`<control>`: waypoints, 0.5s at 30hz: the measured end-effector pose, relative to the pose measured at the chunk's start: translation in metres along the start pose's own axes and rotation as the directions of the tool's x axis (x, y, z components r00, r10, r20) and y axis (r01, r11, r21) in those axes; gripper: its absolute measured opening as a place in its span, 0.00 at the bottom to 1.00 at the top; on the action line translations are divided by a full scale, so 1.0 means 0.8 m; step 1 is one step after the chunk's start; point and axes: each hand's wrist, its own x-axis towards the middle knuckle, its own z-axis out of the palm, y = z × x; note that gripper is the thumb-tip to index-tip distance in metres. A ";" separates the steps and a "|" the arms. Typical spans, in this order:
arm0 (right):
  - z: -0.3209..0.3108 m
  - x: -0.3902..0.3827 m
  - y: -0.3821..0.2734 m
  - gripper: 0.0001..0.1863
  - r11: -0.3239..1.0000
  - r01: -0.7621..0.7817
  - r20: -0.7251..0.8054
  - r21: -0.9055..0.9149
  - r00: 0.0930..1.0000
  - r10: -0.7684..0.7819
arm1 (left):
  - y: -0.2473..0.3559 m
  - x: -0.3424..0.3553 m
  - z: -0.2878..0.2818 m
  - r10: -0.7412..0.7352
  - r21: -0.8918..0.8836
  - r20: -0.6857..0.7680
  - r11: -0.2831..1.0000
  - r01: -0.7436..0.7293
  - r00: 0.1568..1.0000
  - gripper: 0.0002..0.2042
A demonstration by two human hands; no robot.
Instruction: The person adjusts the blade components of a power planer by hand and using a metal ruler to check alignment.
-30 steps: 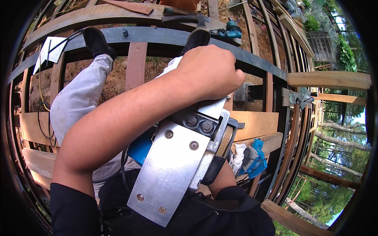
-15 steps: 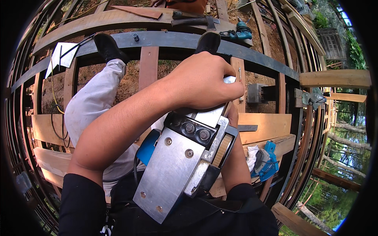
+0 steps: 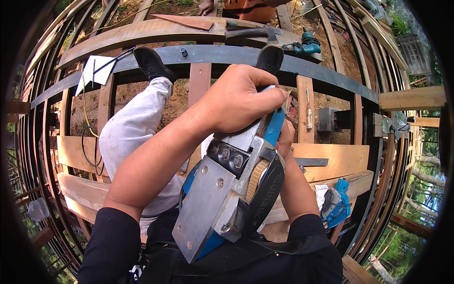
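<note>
An electric planer (image 3: pixel 203 213) is upside down in front of my body, its silver sole facing up and its dark side cover toward the right. The cutter opening and a row of bolts show near its middle. My left hand (image 3: pixel 241 97) is closed round the far end of the planer, thumb on top. My right hand (image 3: pixel 285 139) lies against the planer's right side from behind, its fingers bent. Much of that hand, and the part it grips, is hidden behind the tool.
A dark beam (image 3: pixel 208 54) runs across under my feet, with ground in the gaps between timbers. An axe (image 3: pixel 255 33) and a teal drill (image 3: pixel 307 45) lie beyond. At right are a screwdriver (image 3: pixel 309 113) and a blue power tool (image 3: pixel 336 203). Another person's hand (image 3: pixel 206 7) shows at the top.
The planer has rolled so that more of its dark side cover and blue body shows. Both hands keep hold of it. The surroundings have shifted right and down in view.
</note>
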 end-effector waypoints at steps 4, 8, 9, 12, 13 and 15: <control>0.003 -0.014 0.025 0.41 0.972 -0.176 0.025 0.157 0.984 0.174 | -0.001 0.000 0.004 -0.016 -0.052 0.013 0.999 0.016 1.000 0.15; -0.009 -0.013 -0.004 0.42 0.987 -0.058 0.105 0.153 0.994 0.042 | -0.007 0.002 0.005 0.045 -0.029 -0.007 0.999 -0.045 0.999 0.15; -0.011 -0.012 -0.008 0.41 0.981 -0.053 0.135 0.184 0.990 0.028 | -0.006 0.003 0.006 0.050 -0.025 -0.001 0.998 -0.050 0.999 0.15; -0.014 -0.021 -0.040 0.37 0.964 -0.120 0.074 0.237 0.992 0.105 | 0.001 0.006 0.007 0.039 -0.027 0.044 0.999 -0.038 0.998 0.15; -0.015 -0.036 -0.045 0.33 0.933 -0.177 0.034 0.315 0.984 0.175 | 0.001 0.005 0.004 0.001 0.033 0.037 0.999 -0.002 0.999 0.15; -0.020 -0.063 -0.058 0.28 0.847 -0.251 -0.047 0.468 0.950 0.308 | -0.003 0.005 -0.001 -0.054 0.048 0.021 0.997 0.053 0.998 0.14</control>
